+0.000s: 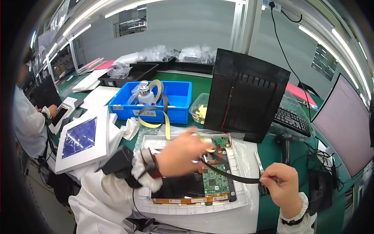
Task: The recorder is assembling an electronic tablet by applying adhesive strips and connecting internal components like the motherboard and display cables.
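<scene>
My left hand (183, 154), blurred, is over an opened panel (237, 183) with a white frame, its fingers curled round the near end of a black tape strip (237, 178). A bit of yellow backing shows by those fingertips. Closed in a pinch, my right hand (282, 183) grips the strip's other end, past the panel's right edge. The strip sags between both hands. Inside the panel, a green circuit board (216, 181) and an orange ribbon strip (183, 201) are exposed. My left hand covers part of the inside.
A blue bin (150, 114) holds a bottle and a tape roll; yellow-backed tape hangs over its front. A black monitor-like housing (245, 93) stands behind the panel. Scissors (258, 163), a scanner (285, 150) and a keyboard (292, 121) lie right; white-framed panels (83, 136) are stacked left, near another person.
</scene>
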